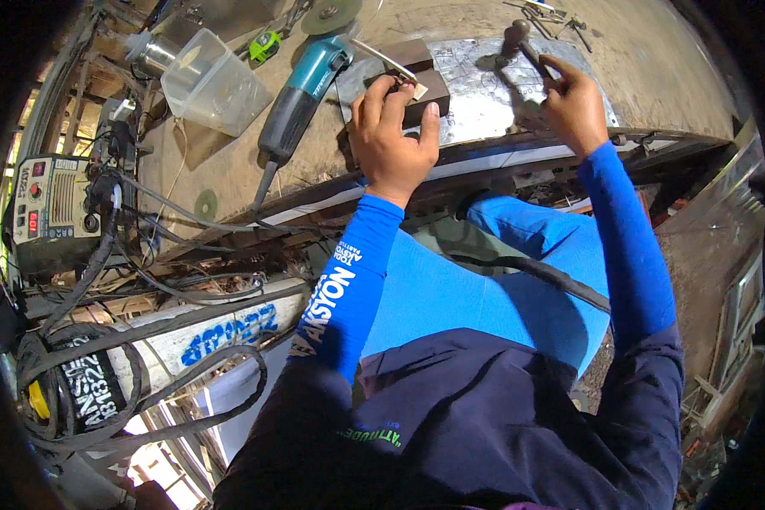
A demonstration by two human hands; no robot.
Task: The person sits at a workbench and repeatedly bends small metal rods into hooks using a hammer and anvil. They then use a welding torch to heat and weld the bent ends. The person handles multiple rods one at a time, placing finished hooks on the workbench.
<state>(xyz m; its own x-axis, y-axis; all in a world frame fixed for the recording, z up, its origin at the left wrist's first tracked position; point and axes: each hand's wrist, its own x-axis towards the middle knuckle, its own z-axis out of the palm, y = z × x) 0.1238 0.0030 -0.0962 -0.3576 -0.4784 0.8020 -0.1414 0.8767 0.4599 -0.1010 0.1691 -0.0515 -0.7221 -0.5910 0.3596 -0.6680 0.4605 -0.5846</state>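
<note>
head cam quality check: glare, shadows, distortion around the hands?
Head view: strong fisheye, bench edge bows and black vignette rings the frame; the metal plate shows bright glare between the left hand and right hand; the hammer casts a soft shadow on it; the angle grinder is sharp; lower corners dim.

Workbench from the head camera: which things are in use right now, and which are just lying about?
In use: left hand on dark block; right hand at hammer; metal sheet.

Lying about: angle grinder, plastic tub, welding machine.
</note>
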